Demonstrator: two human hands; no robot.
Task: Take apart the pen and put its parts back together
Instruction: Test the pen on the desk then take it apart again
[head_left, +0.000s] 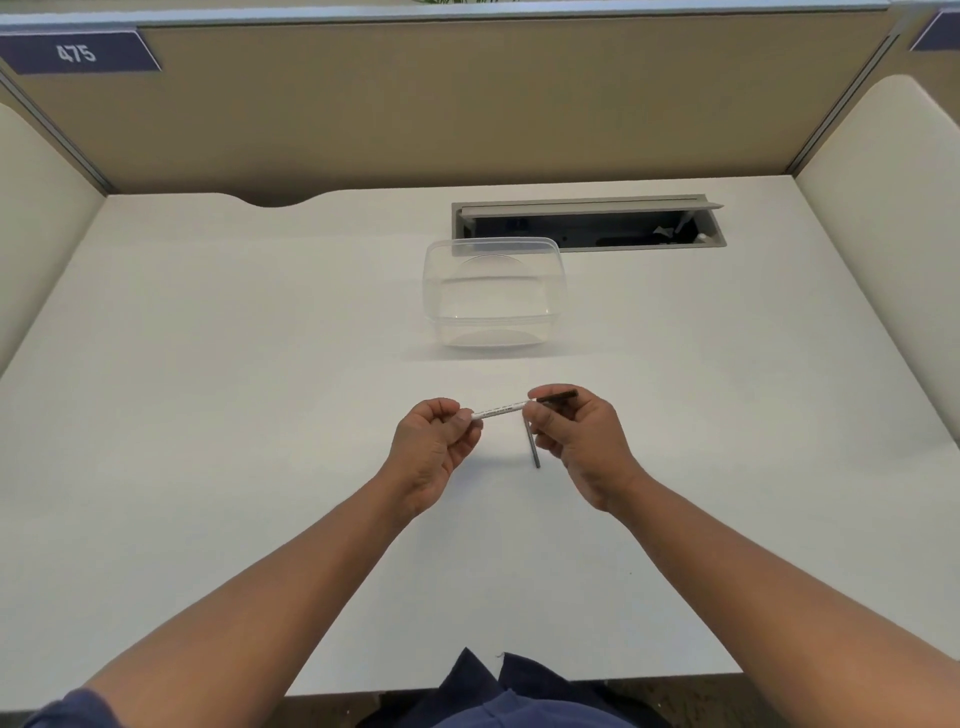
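Note:
A white pen barrel (497, 410) is held level above the white desk (260, 415). My left hand (434, 447) pinches its left end with thumb and fingertips. My right hand (576, 441) holds the barrel's right end, where a dark pen part (558, 397) pokes out past the fingers. A thin grey rod (533, 449), probably the refill, hangs down from my right hand's fingers. Its upper end is hidden by them.
A clear plastic container (493, 291) stands on the desk beyond my hands. Behind it an open cable hatch (587, 223) is set into the desk. Padded partition walls close the back and both sides.

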